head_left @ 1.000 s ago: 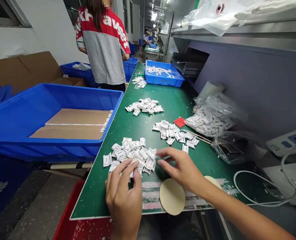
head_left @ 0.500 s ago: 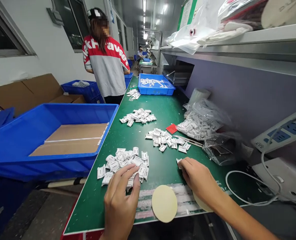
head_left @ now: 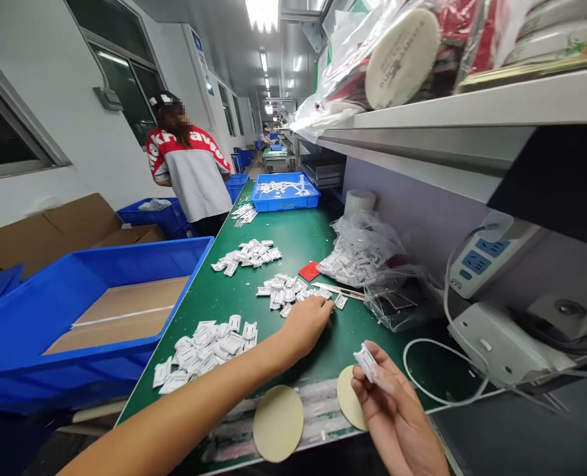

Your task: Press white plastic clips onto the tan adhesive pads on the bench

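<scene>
My right hand holds a small white plastic part between thumb and fingers, raised above the bench's front edge. Stretched across the bench, my left hand is at the right end of the middle pile of white parts. Its fingers are bent downward and closed; whatever is between them is hidden. A single white part lies just right of those fingertips. Under my left forearm sits a nearer pile of white parts. Two round cream pads, one at left and another partly behind my right hand, lie at the front edge.
Tweezers and a red square lie by a clear bag of white parts. Farther back are another pile and a blue tray. A large blue bin stands left; a shelf overhangs right. A person stands beyond.
My left hand has left the nearer pile and crossed right to the middle pile, its fingers closing. My right hand has lifted a white part and turned it upward. The view has shifted right.
</scene>
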`<control>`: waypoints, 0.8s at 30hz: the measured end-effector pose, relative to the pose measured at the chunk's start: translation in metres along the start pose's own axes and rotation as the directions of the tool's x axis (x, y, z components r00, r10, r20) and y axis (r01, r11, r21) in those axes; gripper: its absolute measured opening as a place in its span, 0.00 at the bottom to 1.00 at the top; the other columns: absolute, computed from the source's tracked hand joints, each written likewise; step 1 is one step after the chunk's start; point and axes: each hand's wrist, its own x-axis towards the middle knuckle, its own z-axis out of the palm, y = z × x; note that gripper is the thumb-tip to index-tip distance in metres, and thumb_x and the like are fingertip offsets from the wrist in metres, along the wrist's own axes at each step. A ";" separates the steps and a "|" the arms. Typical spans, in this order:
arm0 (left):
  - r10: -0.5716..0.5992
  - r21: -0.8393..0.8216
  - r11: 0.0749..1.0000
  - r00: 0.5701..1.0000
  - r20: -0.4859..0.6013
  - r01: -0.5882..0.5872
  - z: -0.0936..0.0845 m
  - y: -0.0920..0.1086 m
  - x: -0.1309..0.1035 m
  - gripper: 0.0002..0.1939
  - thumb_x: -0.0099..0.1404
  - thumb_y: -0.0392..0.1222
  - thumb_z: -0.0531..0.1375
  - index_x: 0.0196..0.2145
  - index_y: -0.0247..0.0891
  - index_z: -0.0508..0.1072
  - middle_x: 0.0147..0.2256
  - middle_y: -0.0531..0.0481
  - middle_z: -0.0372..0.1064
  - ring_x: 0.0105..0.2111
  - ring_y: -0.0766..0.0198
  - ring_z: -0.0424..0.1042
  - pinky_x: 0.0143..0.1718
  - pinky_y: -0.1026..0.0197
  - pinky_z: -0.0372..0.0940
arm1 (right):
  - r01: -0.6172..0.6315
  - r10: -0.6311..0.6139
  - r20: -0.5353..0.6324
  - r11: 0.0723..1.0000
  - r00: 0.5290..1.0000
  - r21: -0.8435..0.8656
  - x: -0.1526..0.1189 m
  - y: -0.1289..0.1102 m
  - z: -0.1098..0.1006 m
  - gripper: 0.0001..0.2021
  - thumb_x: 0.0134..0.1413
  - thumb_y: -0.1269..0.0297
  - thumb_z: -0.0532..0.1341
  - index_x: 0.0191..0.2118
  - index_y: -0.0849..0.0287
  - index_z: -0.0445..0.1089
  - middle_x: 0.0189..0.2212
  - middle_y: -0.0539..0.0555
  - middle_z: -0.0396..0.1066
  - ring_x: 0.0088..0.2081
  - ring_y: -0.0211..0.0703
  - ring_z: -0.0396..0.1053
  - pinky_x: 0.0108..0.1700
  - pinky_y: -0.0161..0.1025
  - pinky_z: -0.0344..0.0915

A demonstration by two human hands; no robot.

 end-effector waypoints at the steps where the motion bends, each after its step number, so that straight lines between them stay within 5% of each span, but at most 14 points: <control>1: -0.014 -0.011 1.000 1.000 -0.011 0.014 0.005 -0.003 0.001 0.16 0.63 0.28 0.55 0.46 0.38 0.73 0.41 0.42 0.74 0.44 0.56 0.73 0.47 0.54 0.67 | -0.011 0.011 -0.013 1.000 1.000 0.009 -0.002 -0.001 0.003 0.21 0.44 0.60 0.74 0.46 0.53 0.74 0.37 0.51 0.73 0.38 0.42 0.74 0.46 0.39 0.73; 4: -0.073 -0.075 0.995 0.995 -0.068 0.068 0.001 -0.009 -0.013 0.16 0.63 0.30 0.55 0.45 0.42 0.75 0.41 0.44 0.75 0.44 0.56 0.72 0.48 0.54 0.66 | -0.020 0.020 -0.014 1.000 1.000 -0.006 -0.004 -0.006 0.007 0.20 0.43 0.61 0.75 0.45 0.52 0.74 0.35 0.51 0.74 0.37 0.42 0.73 0.43 0.39 0.74; 8: -0.247 -0.283 0.939 0.955 -0.165 0.194 -0.028 -0.007 -0.069 0.16 0.67 0.39 0.55 0.51 0.45 0.73 0.38 0.47 0.75 0.34 0.61 0.73 0.36 0.60 0.68 | -0.027 0.031 -0.040 0.997 0.999 0.076 -0.006 -0.010 -0.007 0.24 0.43 0.60 0.75 0.48 0.50 0.73 0.31 0.49 0.72 0.34 0.41 0.72 0.38 0.37 0.74; 10: -0.584 -0.786 0.552 0.802 -0.125 0.280 -0.039 0.002 -0.104 0.15 0.63 0.44 0.61 0.48 0.43 0.75 0.34 0.48 0.73 0.30 0.62 0.72 0.30 0.62 0.67 | -0.060 0.064 -0.030 0.991 0.998 0.117 -0.007 -0.008 -0.014 0.24 0.42 0.62 0.75 0.48 0.50 0.73 0.32 0.50 0.72 0.35 0.40 0.72 0.38 0.35 0.74; 11: -0.711 -0.917 0.319 0.700 -0.064 0.240 -0.043 0.008 -0.119 0.17 0.60 0.45 0.63 0.48 0.42 0.75 0.33 0.48 0.72 0.29 0.63 0.71 0.28 0.63 0.66 | -0.094 0.095 -0.004 0.987 0.995 0.128 -0.007 -0.006 -0.016 0.25 0.41 0.63 0.75 0.48 0.50 0.73 0.34 0.50 0.72 0.35 0.39 0.71 0.39 0.35 0.73; 13: -0.809 -0.994 -0.033 0.581 0.088 0.105 -0.045 0.022 -0.142 0.21 0.58 0.44 0.65 0.50 0.42 0.74 0.35 0.48 0.70 0.30 0.66 0.69 0.26 0.66 0.64 | -0.169 0.162 0.062 0.977 0.985 0.130 -0.006 -0.002 -0.015 0.26 0.40 0.67 0.76 0.48 0.50 0.73 0.37 0.50 0.71 0.36 0.36 0.70 0.41 0.33 0.71; 17: -0.773 -0.903 -0.418 0.561 0.295 -0.101 -0.042 0.050 -0.152 0.26 0.54 0.37 0.67 0.52 0.39 0.72 0.34 0.49 0.67 0.26 0.72 0.63 0.22 0.70 0.58 | -0.241 0.236 0.068 0.967 0.969 0.077 -0.003 0.006 0.000 0.23 0.41 0.65 0.77 0.45 0.56 0.75 0.35 0.51 0.71 0.33 0.34 0.67 0.36 0.31 0.69; 20: -0.752 -0.844 -0.515 0.551 0.362 -0.149 -0.044 0.062 -0.147 0.27 0.55 0.35 0.67 0.53 0.35 0.71 0.31 0.51 0.66 0.23 0.74 0.59 0.21 0.71 0.56 | -0.274 0.272 0.052 0.961 0.961 0.038 -0.006 0.008 0.014 0.24 0.46 0.57 0.74 0.49 0.57 0.73 0.34 0.52 0.71 0.29 0.34 0.66 0.30 0.32 0.67; 24: -0.805 -0.929 -0.368 0.515 0.295 -0.043 -0.043 0.061 -0.155 0.24 0.58 0.42 0.66 0.50 0.37 0.68 0.32 0.50 0.70 0.25 0.71 0.63 0.25 0.68 0.60 | -0.266 0.266 0.140 0.964 0.954 -0.017 -0.017 0.006 0.020 0.21 0.51 0.56 0.68 0.51 0.55 0.72 0.27 0.48 0.67 0.23 0.32 0.56 0.24 0.32 0.59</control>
